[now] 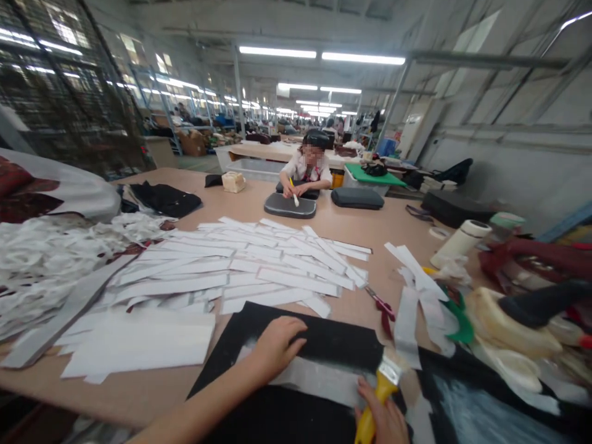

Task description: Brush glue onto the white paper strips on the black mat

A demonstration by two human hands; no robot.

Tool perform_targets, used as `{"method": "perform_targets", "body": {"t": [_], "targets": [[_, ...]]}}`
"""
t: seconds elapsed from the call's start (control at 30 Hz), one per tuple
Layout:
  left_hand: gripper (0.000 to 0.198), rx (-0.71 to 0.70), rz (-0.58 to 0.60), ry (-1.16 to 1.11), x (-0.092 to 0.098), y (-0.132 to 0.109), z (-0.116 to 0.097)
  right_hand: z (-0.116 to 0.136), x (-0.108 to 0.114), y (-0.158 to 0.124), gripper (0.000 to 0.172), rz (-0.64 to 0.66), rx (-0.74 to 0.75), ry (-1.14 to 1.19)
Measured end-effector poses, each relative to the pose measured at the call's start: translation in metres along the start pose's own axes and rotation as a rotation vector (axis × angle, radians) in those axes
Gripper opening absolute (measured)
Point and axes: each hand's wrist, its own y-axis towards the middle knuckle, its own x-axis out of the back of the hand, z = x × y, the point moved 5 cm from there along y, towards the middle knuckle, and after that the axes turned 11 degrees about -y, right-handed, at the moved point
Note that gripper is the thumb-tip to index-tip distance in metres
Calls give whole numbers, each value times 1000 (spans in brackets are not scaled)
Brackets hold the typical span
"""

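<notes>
My left hand lies palm down with its fingers pressed on a white strip that rests on a black mat at the near table edge. My right hand is wrapped round the yellow handle of a paintbrush, whose bristles sit by the right end of that strip. Red-handled scissors lie just beyond the mat.
Several white strips are spread over the wooden table, with a heap of white scraps at the left. A roll and mixed clutter stand at the right. A person works across the table with a yellow tool.
</notes>
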Motion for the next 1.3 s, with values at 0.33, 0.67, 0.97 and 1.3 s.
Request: {"method": "perform_targets", "body": {"t": [0.33, 0.67, 0.97, 1.3], "targets": [[27, -285, -174, 360, -9, -91, -9, 98, -4, 36, 26, 66, 123, 44], [31, -253, -277, 481, -39, -87, 5, 105, -21, 37, 24, 132, 133, 54], [33, -172, -254, 536, -10, -87, 13, 103, -38, 23, 30, 171, 177, 107], [27, -253, -345, 505, 32, -112, 29, 105, -31, 26, 30, 153, 145, 124]]}}
